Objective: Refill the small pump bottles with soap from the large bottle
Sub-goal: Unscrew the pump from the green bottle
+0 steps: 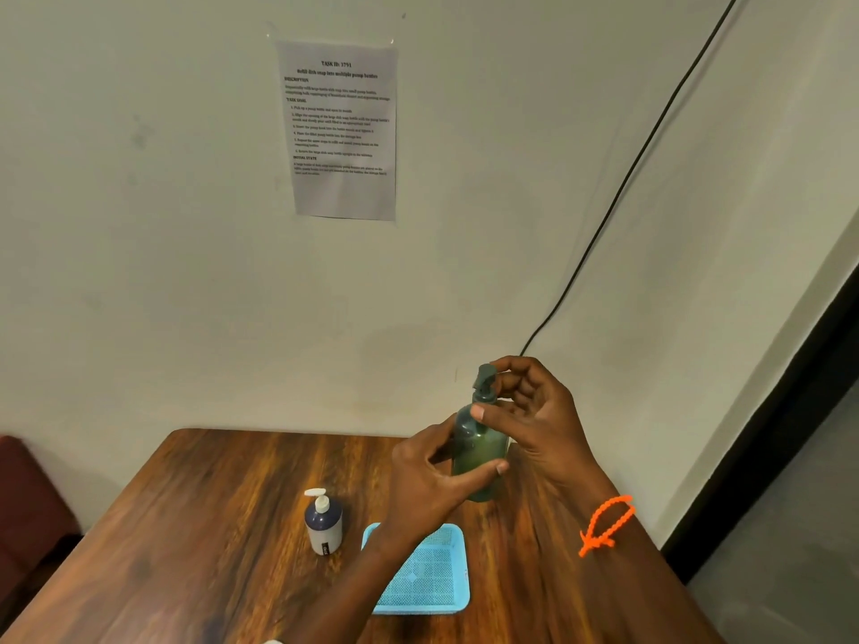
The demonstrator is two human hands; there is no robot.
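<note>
I hold a green translucent pump bottle (481, 446) upright above the wooden table (209, 527). My left hand (427, 476) grips its body from the left, thumb across the front. My right hand (534, 411) curls around the dark pump head (484, 381) and collar at the top. A smaller dark blue pump bottle (324, 522) with a white pump stands on the table to the left. No large bottle is in sight.
A light blue mesh tray (432, 578) lies on the table under my left forearm, nothing visible in it. The wall behind carries a printed sheet (341, 127) and a black cable (627, 178). A dark red seat (28, 504) is at the far left.
</note>
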